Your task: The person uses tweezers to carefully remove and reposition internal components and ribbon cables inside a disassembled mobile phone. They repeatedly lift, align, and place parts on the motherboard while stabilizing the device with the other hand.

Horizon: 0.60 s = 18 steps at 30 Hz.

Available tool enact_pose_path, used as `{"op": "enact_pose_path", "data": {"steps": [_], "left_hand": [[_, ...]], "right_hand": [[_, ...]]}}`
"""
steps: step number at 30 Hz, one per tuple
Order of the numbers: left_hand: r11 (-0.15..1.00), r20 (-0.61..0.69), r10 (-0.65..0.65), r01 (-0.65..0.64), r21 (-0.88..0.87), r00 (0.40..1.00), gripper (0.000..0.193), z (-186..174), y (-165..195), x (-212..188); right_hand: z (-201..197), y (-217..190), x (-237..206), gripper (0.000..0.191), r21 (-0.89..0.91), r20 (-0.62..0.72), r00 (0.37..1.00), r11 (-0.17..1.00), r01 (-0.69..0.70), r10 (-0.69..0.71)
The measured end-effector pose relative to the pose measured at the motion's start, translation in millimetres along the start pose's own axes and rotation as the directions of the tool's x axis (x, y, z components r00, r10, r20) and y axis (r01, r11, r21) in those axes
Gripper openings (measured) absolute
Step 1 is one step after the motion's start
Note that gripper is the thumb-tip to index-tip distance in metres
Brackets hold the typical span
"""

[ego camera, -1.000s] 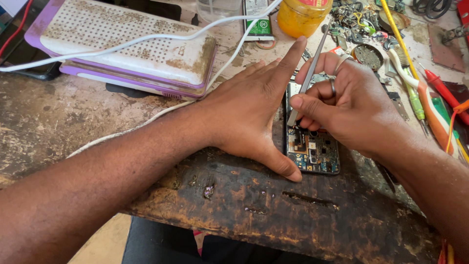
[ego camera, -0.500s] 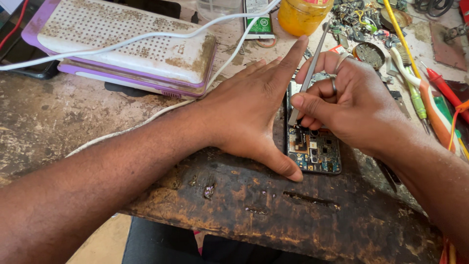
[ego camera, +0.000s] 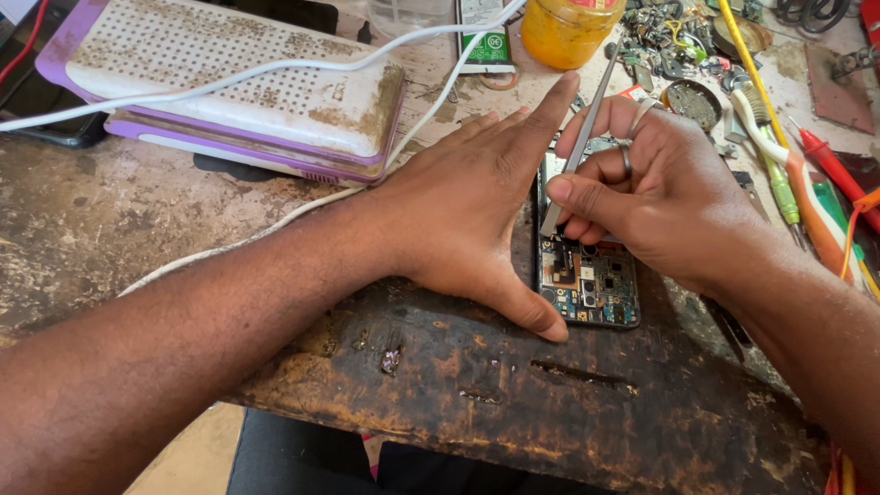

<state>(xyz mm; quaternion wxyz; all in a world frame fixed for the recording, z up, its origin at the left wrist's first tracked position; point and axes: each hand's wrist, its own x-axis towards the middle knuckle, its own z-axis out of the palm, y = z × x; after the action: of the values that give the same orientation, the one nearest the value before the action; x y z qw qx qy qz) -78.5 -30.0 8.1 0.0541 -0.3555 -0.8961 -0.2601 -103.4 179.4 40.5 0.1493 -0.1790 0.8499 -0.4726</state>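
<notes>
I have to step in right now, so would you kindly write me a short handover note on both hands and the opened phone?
Left hand: flat on the worn wooden bench, thumb and forefinger bracing the left edge of the opened phone.
Right hand: grips a thin metal tool like a pen, its tip down in the phone's middle, hidden by the fingers.
Phone: back cover off, circuit board exposed at the near end.
Nearby: yellow jar behind, screwdrivers to the right, white cable crossing the bench.
Done: phone opened. Left: the work inside the phone is under way; how far along cannot be told.
</notes>
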Motion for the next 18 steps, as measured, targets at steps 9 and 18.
{"op": "enact_pose_path", "data": {"steps": [9,18], "left_hand": [[1.0,-0.016,0.015,-0.015,-0.02,1.0,0.166,1.3,-1.1,-1.3],[1.0,0.008,0.003,-0.003,0.014,1.0,0.167,-0.7,1.0,-0.1]], "right_hand": [[-2.5,4.4,0.5,0.018,0.042,0.028,0.999,0.999,-0.021,0.02],[-6.0,6.9,2.5,0.018,0.058,0.061,0.998,0.998,0.008,-0.011]]}}
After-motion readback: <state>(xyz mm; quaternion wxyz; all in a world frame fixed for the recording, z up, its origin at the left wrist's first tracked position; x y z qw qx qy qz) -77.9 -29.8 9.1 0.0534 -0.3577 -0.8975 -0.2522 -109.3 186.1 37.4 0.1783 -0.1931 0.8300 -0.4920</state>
